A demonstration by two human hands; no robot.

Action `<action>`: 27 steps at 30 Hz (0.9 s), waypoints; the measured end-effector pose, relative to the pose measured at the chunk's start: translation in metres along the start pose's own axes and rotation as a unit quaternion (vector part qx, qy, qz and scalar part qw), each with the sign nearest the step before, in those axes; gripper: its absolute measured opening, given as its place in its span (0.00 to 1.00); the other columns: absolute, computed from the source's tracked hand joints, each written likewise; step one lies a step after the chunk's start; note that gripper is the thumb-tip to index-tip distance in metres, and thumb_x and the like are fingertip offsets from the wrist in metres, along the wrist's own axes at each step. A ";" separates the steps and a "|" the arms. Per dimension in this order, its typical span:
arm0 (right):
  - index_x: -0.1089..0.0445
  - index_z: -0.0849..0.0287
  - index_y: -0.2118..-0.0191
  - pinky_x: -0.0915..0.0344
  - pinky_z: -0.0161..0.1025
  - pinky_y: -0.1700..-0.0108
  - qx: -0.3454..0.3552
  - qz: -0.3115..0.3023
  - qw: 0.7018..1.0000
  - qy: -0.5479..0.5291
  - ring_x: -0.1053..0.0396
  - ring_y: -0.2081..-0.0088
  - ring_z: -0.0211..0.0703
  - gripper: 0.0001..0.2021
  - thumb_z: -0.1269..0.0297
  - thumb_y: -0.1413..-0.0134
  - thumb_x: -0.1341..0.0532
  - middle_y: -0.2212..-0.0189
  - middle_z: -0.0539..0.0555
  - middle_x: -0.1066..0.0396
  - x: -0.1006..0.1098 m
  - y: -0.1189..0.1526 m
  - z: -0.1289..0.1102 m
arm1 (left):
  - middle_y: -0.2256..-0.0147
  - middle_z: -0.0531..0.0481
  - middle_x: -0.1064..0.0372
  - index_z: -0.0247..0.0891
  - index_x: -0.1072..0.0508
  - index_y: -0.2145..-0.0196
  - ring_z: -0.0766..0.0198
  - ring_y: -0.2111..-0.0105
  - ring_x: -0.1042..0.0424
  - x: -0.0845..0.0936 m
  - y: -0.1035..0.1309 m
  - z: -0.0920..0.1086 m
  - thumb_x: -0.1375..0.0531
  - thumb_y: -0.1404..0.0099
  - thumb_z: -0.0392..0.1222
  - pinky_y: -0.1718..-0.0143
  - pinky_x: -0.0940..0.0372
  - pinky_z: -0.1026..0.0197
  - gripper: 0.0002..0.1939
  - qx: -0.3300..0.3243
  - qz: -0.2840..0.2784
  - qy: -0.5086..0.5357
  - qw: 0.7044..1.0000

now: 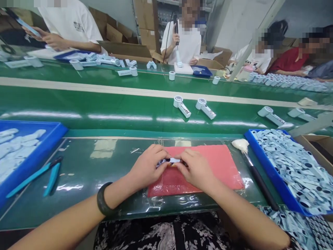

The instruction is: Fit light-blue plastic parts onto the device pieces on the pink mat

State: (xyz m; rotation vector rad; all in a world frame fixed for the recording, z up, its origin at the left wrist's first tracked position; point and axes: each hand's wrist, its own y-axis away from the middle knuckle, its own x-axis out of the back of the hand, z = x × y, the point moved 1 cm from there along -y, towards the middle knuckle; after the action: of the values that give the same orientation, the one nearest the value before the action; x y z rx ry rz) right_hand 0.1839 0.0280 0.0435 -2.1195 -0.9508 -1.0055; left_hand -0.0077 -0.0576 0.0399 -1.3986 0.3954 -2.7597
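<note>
Over a red mat (pixel 223 166), my left hand (pixel 151 165) and my right hand (pixel 195 166) pinch a small light-blue part (pixel 174 160) between thumbs and fingers, one at each end. Dark spots and some inner pieces show on the part, but the fingers cover most of it. To the right of the mat lies a black-handled tool (pixel 260 180) with a lump of white paste on its tip. Teal-handled pliers (pixel 52 175) rest on the green table at the left.
Blue trays of light-blue parts stand left (pixel 56 133) and right (pixel 283 187). Behind the table runs a green conveyor (pixel 117 111) carrying handheld devices (pixel 182 106). Several people work across it. More small parts lie at the lower right (pixel 293 222).
</note>
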 end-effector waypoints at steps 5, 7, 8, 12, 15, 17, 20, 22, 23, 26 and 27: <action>0.28 0.55 0.59 0.31 0.45 0.50 -0.049 0.027 0.978 -0.202 0.28 0.54 0.44 0.05 0.69 0.34 0.41 0.58 0.52 0.25 -0.018 0.000 0.015 | 0.60 0.48 0.30 0.40 0.25 0.60 0.57 0.57 0.34 0.000 -0.002 0.000 0.44 0.30 0.36 0.55 0.34 0.52 0.08 -0.001 -0.005 -0.006 1.000; 0.30 0.55 0.52 0.30 0.46 0.47 -0.081 0.003 0.963 -0.258 0.27 0.52 0.43 0.08 0.70 0.36 0.39 0.53 0.54 0.25 -0.020 0.002 0.020 | 0.59 0.48 0.29 0.40 0.25 0.60 0.57 0.56 0.34 0.003 0.000 0.003 0.43 0.30 0.37 0.54 0.34 0.52 0.07 -0.014 -0.008 -0.008 1.000; 0.31 0.55 0.47 0.30 0.47 0.45 -0.088 -0.017 0.962 -0.259 0.28 0.49 0.44 0.13 0.69 0.37 0.38 0.49 0.55 0.26 -0.018 0.003 0.021 | 0.59 0.48 0.29 0.40 0.25 0.60 0.56 0.56 0.33 0.004 0.003 0.005 0.42 0.30 0.38 0.54 0.34 0.52 0.06 -0.022 -0.013 -0.010 1.000; 0.33 0.54 0.40 0.34 0.54 0.41 -0.033 -0.126 0.980 -0.153 0.31 0.45 0.51 0.23 0.66 0.41 0.32 0.46 0.57 0.28 -0.006 0.008 0.014 | 0.55 0.48 0.27 0.41 0.26 0.57 0.55 0.53 0.31 -0.001 0.017 0.018 0.41 0.30 0.41 0.47 0.35 0.46 0.06 -0.038 -0.037 -0.052 0.997; 0.31 0.55 0.42 0.35 0.56 0.42 0.000 -0.121 0.990 -0.077 0.31 0.48 0.52 0.18 0.67 0.37 0.36 0.50 0.56 0.26 -0.005 0.013 0.006 | 0.53 0.45 0.26 0.39 0.28 0.51 0.52 0.48 0.31 -0.010 0.025 0.026 0.47 0.27 0.38 0.41 0.39 0.41 0.11 -0.044 -0.030 -0.118 0.992; 0.33 0.57 0.41 0.36 0.57 0.42 0.005 -0.101 0.994 -0.043 0.32 0.47 0.53 0.18 0.68 0.35 0.40 0.48 0.58 0.27 -0.010 0.017 0.003 | 0.52 0.43 0.26 0.37 0.28 0.52 0.51 0.48 0.30 -0.014 0.027 0.028 0.50 0.26 0.37 0.41 0.40 0.39 0.13 -0.051 -0.021 -0.151 0.987; 0.34 0.58 0.39 0.36 0.58 0.41 0.019 -0.099 0.994 -0.030 0.33 0.46 0.54 0.18 0.65 0.32 0.43 0.47 0.59 0.28 -0.016 0.020 0.005 | 0.52 0.44 0.25 0.38 0.28 0.52 0.53 0.48 0.30 -0.012 0.026 0.026 0.50 0.26 0.38 0.40 0.40 0.41 0.12 -0.062 -0.030 -0.152 0.986; 0.37 0.58 0.37 0.36 0.58 0.39 0.025 -0.103 0.993 -0.054 0.34 0.44 0.54 0.21 0.64 0.33 0.42 0.44 0.60 0.30 -0.016 0.022 0.008 | 0.52 0.45 0.26 0.38 0.29 0.51 0.52 0.47 0.31 -0.007 0.022 0.024 0.45 0.28 0.41 0.40 0.39 0.43 0.11 -0.070 -0.049 -0.144 0.986; 0.39 0.57 0.35 0.37 0.57 0.37 0.027 -0.103 0.992 -0.072 0.35 0.42 0.54 0.23 0.63 0.33 0.41 0.42 0.59 0.32 -0.015 0.022 0.010 | 0.52 0.45 0.27 0.38 0.29 0.51 0.52 0.47 0.32 -0.005 0.020 0.024 0.42 0.30 0.42 0.41 0.39 0.43 0.11 -0.071 -0.057 -0.149 0.985; 0.44 0.52 0.32 0.40 0.56 0.34 0.021 -0.077 0.991 -0.111 0.40 0.36 0.52 0.28 0.63 0.35 0.39 0.36 0.58 0.37 -0.006 0.026 0.019 | 0.53 0.43 0.28 0.38 0.28 0.53 0.48 0.46 0.34 0.001 0.009 0.024 0.38 0.34 0.42 0.42 0.39 0.42 0.12 -0.076 -0.071 -0.209 0.972; 0.44 0.52 0.32 0.40 0.57 0.33 0.012 -0.060 0.992 -0.107 0.41 0.35 0.52 0.27 0.64 0.34 0.40 0.36 0.58 0.38 -0.001 0.029 0.023 | 0.54 0.43 0.29 0.38 0.28 0.55 0.48 0.47 0.34 0.003 0.005 0.023 0.39 0.35 0.40 0.44 0.38 0.42 0.10 -0.081 -0.076 -0.235 0.966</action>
State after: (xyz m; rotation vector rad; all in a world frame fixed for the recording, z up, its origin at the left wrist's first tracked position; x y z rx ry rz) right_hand 0.2155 0.0290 0.0242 -2.2045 -1.2004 -0.8295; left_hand 0.0086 -0.0680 0.0544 -2.1320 0.5138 -2.4219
